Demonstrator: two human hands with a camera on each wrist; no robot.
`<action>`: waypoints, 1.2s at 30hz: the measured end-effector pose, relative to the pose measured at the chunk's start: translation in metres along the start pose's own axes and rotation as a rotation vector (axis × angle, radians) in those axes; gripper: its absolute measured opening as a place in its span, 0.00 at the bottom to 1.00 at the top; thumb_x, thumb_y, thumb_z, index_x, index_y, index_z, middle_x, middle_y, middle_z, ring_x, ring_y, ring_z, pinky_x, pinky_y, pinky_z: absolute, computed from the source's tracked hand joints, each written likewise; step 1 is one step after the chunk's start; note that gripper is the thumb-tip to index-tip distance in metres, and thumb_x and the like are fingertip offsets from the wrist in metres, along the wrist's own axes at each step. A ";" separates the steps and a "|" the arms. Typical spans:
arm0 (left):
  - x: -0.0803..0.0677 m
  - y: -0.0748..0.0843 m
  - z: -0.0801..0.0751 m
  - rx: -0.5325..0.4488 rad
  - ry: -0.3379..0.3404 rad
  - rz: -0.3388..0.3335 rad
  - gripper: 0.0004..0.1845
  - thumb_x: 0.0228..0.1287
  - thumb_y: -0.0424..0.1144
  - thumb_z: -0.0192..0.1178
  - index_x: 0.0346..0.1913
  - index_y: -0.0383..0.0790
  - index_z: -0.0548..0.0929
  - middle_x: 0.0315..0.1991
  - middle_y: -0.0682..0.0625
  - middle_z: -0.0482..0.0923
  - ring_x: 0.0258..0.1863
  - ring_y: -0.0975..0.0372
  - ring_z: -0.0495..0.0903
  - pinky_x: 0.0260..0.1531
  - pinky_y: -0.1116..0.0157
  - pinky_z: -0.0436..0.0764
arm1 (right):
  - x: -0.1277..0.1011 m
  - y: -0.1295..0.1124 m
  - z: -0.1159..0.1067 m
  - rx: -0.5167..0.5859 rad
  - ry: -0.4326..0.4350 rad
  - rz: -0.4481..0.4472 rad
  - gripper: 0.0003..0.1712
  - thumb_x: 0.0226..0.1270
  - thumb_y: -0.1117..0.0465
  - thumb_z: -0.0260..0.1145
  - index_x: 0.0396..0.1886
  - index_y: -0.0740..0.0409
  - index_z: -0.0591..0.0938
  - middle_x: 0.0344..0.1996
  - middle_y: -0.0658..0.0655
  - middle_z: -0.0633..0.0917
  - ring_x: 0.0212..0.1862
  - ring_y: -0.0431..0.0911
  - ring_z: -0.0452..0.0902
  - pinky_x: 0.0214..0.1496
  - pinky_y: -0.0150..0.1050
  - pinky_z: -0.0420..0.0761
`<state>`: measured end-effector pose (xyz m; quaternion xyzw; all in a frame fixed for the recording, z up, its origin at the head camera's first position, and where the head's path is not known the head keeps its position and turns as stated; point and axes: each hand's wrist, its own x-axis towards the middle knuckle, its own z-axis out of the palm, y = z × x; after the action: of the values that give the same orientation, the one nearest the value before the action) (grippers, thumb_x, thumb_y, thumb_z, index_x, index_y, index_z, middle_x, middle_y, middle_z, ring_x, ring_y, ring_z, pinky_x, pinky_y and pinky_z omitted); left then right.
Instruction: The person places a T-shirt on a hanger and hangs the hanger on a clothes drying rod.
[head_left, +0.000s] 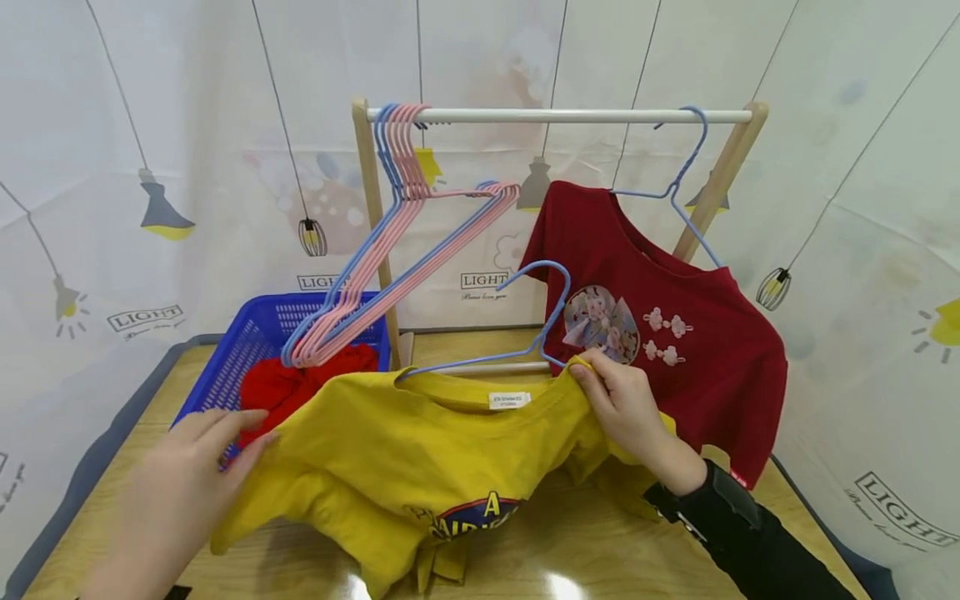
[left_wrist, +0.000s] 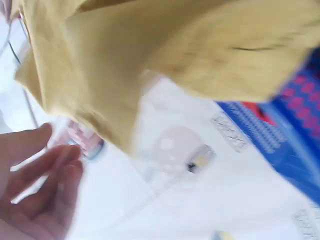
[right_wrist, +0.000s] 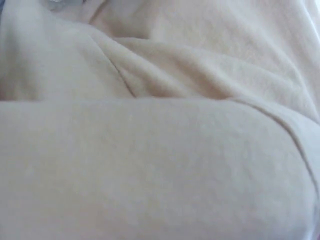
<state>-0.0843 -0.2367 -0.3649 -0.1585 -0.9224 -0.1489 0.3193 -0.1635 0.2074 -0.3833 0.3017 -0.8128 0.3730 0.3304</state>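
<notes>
A yellow T-shirt with a dark printed patch and a white neck label hangs over the wooden table. A blue hanger sits inside its neckline, hook pointing up. My right hand pinches the shirt at the shoulder beside the collar, near the hanger's arm. Beside the opposite sleeve is my left hand, blurred. Seen in the left wrist view, the left hand's fingers are loosely bent and apart from the yellow cloth. Pale, washed-out cloth fills the right wrist view, hiding the right hand there.
A rack with a white rail stands behind. On its left hang several pink and blue hangers; on its right, a dark red T-shirt on a blue hanger. Red cloth lies in a blue basket at the left.
</notes>
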 end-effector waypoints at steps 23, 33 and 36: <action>0.053 0.054 0.035 -0.237 -0.014 0.418 0.17 0.55 0.27 0.75 0.49 0.38 0.89 0.37 0.50 0.90 0.37 0.59 0.87 0.41 0.59 0.89 | 0.006 -0.019 0.014 0.100 -0.138 -0.059 0.23 0.83 0.46 0.52 0.36 0.58 0.81 0.18 0.49 0.68 0.25 0.29 0.59 0.27 0.24 0.66; 0.050 0.050 0.034 -0.352 -0.018 0.198 0.13 0.58 0.22 0.72 0.41 0.41 0.88 0.37 0.52 0.89 0.37 0.60 0.86 0.42 0.55 0.88 | 0.007 -0.018 -0.012 -0.054 -0.298 0.049 0.12 0.69 0.67 0.72 0.50 0.56 0.84 0.38 0.51 0.89 0.35 0.34 0.75 0.39 0.30 0.80; 0.050 0.046 0.034 -0.345 0.015 0.192 0.12 0.57 0.22 0.72 0.41 0.40 0.88 0.36 0.51 0.89 0.34 0.60 0.85 0.39 0.56 0.87 | 0.003 -0.013 -0.023 -0.082 -0.300 0.078 0.14 0.66 0.68 0.74 0.51 0.56 0.85 0.42 0.52 0.91 0.39 0.36 0.81 0.45 0.29 0.85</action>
<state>-0.1220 -0.1721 -0.3501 -0.2968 -0.8615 -0.2748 0.3069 -0.1486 0.2178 -0.3642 0.3085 -0.8787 0.3029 0.2024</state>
